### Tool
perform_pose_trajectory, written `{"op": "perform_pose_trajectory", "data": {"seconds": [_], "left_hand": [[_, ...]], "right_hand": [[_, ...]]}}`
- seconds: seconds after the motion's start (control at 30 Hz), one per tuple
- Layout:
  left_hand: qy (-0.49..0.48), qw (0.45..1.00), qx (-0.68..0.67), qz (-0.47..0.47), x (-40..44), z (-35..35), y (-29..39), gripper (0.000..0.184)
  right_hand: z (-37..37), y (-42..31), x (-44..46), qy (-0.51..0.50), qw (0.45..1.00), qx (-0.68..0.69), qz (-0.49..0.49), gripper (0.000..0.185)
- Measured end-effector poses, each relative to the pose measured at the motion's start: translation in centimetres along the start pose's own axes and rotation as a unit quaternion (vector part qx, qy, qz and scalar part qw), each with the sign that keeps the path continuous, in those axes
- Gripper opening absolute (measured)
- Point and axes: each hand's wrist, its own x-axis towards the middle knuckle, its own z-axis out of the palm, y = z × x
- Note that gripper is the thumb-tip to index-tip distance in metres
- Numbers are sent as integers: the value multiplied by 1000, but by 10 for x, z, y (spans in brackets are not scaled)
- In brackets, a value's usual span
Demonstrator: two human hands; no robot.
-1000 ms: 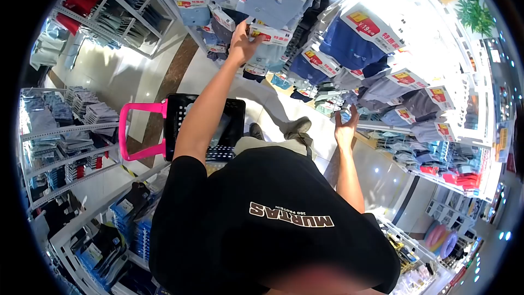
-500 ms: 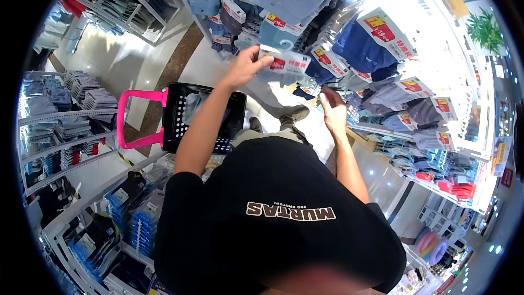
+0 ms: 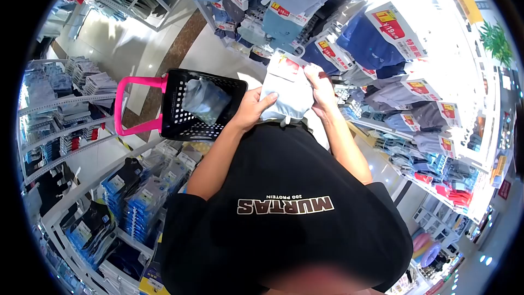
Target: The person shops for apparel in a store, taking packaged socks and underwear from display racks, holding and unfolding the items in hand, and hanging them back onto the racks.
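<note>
A light grey-blue packaged garment (image 3: 287, 94) with a white and red header card is held in front of my chest. My left hand (image 3: 253, 107) grips its left edge, thumb on top. The fingers of my right hand (image 3: 323, 88) are closed on the upper right corner, by the header card. To the left, a black basket (image 3: 233, 90) with a pink handle (image 3: 123, 106) has a clear-wrapped grey-blue item (image 3: 205, 99) inside. Several similar packs hang on the rack beyond my hands, among them a dark blue one (image 3: 364, 42).
White shelves with folded clothes (image 3: 82, 101) stand at the far left. Packaged items (image 3: 143, 202) fill a rack at the lower left. A lit rack with hanging packs (image 3: 417, 90) runs along the right. Tiled floor (image 3: 204, 54) shows beyond the basket.
My left hand has taken the pack off the rack and brought it towards my chest. My right hand has come in and closed on it. More of the basket's inside shows.
</note>
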Motion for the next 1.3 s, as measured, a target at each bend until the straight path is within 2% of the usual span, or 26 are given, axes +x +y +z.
{"op": "perform_pose_trajectory", "data": {"seconds": [0.1, 0.13, 0.17, 0.23, 0.27, 0.3, 0.37, 0.4, 0.43, 0.5, 0.57, 0.6, 0.63, 0.7, 0.8, 0.93, 1.03, 1.07, 1.17, 1.2, 1.3], "left_hand": [[24, 999, 7, 28, 6, 2, -2, 28], [42, 998, 24, 31, 8, 6, 0, 27], [53, 997, 28, 45, 11, 7, 0, 24], [91, 994, 55, 37, 18, 7, 1, 21], [99, 992, 65, 41, 21, 7, 1, 21], [107, 991, 75, 42, 24, 7, 0, 21], [128, 987, 89, 40, 29, 11, -5, 22], [143, 985, 93, 39, 32, 14, -8, 22], [158, 982, 97, 37, 33, 16, -10, 23], [135, 989, 63, 9, 35, 17, -12, 29], [100, 994, 27, -20, 28, 25, -3, 35], [109, 990, 90, 28, 23, 35, 1, 42], [54, 990, 94, 93, 27, 35, -3, 43], [43, 992, 107, 57, 27, 31, -8, 39], [76, 991, 101, 34, 31, 18, -23, 30], [71, 997, -14, 21, 24, 17, -24, 23], [73, 990, -120, 12, 18, 15, -16, 25], [60, 991, -117, 15, 18, 12, -16, 27], [52, 993, -106, 4, 12, 17, -8, 29], [36, 995, -97, 8, 12, 17, -9, 30], [14, 999, -38, 33, 13, 21, -10, 36]], "right_hand": [[-7, 17, -1, 66, 989, -135, -7, 54], [-8, 20, -4, 70, 977, -197, -41, 68], [-9, 23, -6, 102, 950, -282, -93, 68], [-6, 18, -18, 118, 913, -359, -151, 64], [-5, 15, -20, 86, 912, -360, -175, 54], [-4, 9, -28, 29, 928, -341, -146, 47], [10, 0, -41, -86, 903, -400, -133, 47], [20, -6, -45, -136, 847, -479, -187, 46], [31, 3, -51, -87, 882, -418, -201, 41], [26, 4, -50, -68, 832, -499, -233, 38], [16, 18, -46, 6, 876, -438, -201, 33], [6, 29, -40, 21, 923, -345, -168, 27], [5, 30, -42, 34, 950, -282, -129, 25], [2, 27, -43, 17, 957, -267, -109, 23], [-12, 30, -39, -17, 964, -254, -79, 22], [-27, 37, -36, 27, 996, -71, 39, 25], [17, 11, -47, 92, 986, 120, 77, 24], [10, 15, -46, 57, 988, 121, 81, 24], [-1, 26, -38, 34, 998, 7, 61, 26], [0, 28, -41, 45, 998, -32, 11, 24], [-3, 24, -42, -17, 984, -175, -13, 21]]}}
